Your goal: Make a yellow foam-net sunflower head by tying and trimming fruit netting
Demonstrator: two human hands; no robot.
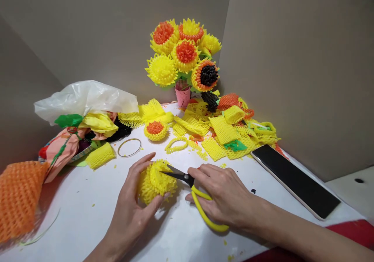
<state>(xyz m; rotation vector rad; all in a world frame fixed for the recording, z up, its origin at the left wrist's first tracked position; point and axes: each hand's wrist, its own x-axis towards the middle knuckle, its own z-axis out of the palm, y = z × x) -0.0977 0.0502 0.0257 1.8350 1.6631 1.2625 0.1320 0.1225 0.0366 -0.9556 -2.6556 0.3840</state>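
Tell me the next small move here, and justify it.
I'd likely close the yellow-handled, dark-bladed metal scissors for one small snip: their blades look slightly parted over the round, yellow, fringed foam flower, which the bare left hand steadies while the bare right hand holds the scissors.

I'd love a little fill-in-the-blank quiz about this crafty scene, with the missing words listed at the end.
1. The right hand holds a pair of ____.
2. The left hand curves around a flower-like piece whose colour is ____.
3. The phone lies toward the ____ edge of the picture.
4. The bouquet rises from a small ____ pot.

Missing words: scissors; yellow; right; pink.
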